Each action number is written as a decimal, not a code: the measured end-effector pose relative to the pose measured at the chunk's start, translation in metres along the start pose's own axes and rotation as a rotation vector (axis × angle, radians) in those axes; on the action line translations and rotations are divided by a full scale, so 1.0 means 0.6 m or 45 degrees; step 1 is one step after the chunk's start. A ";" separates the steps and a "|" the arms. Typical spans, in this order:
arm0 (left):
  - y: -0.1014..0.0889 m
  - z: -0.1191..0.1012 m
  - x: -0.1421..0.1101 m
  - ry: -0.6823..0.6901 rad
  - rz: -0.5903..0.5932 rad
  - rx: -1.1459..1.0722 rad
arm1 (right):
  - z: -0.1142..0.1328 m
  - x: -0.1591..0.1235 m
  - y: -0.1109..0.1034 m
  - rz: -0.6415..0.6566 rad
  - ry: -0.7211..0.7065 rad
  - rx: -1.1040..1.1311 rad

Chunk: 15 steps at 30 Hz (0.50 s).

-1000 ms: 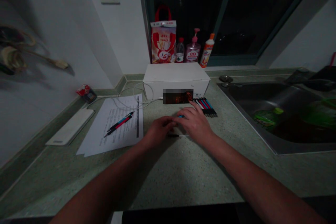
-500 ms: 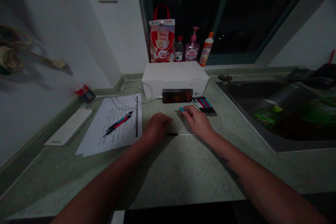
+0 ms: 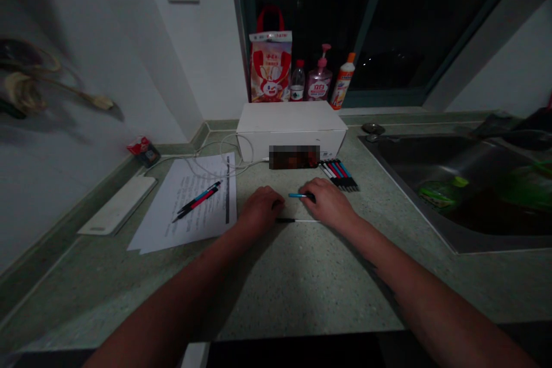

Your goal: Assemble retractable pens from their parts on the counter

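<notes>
My right hand (image 3: 328,204) rests on the speckled green countertop (image 3: 302,276), pinching a thin blue-and-white pen refill (image 3: 297,195) whose blue end points left towards my left hand. My left hand (image 3: 261,209) lies curled on the counter, holding nothing visible. Just below both hands lies a slim white refill with a black end (image 3: 297,220). Behind my right hand, several coloured pen refills (image 3: 340,175) lie side by side. Two pens (image 3: 197,201) lie on a printed sheet of paper (image 3: 185,207) to the left of my left hand.
A white box (image 3: 291,126) stands against the window, with a pixelated, blurred object (image 3: 294,157) before it. A white cable (image 3: 228,155) trails across the paper's far edge. Bottles stand on the sill. A steel sink (image 3: 448,184) lies to the right; a white board (image 3: 117,205) lies left.
My right hand has drawn back towards me, and the blue refill now lies nearly level, pointing left. My left hand has hardly moved.
</notes>
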State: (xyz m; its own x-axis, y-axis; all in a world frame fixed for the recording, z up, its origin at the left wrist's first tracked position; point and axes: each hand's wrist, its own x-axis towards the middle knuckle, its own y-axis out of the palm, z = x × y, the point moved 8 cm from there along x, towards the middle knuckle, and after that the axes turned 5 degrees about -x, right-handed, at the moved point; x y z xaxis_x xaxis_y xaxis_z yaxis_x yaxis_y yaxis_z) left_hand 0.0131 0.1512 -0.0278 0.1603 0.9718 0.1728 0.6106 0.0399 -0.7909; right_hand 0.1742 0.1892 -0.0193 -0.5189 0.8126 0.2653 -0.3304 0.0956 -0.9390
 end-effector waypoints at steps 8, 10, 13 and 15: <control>0.013 -0.001 0.005 0.022 0.028 0.107 | 0.039 0.015 0.011 0.053 -0.082 0.005; 0.011 -0.001 0.004 0.002 0.017 0.086 | 0.040 0.015 0.011 0.047 -0.091 0.014; -0.005 -0.004 -0.001 -0.036 -0.025 0.029 | 0.029 0.010 0.002 0.004 -0.074 0.054; -0.016 -0.012 -0.007 -0.043 -0.011 0.007 | 0.020 0.006 -0.008 -0.037 -0.060 0.087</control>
State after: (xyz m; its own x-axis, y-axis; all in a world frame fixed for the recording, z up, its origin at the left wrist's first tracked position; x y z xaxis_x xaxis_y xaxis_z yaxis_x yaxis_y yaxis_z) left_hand 0.0122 0.1452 -0.0169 0.1285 0.9787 0.1601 0.6076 0.0499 -0.7927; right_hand 0.1646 0.1849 -0.0111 -0.5443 0.7821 0.3034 -0.3976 0.0779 -0.9142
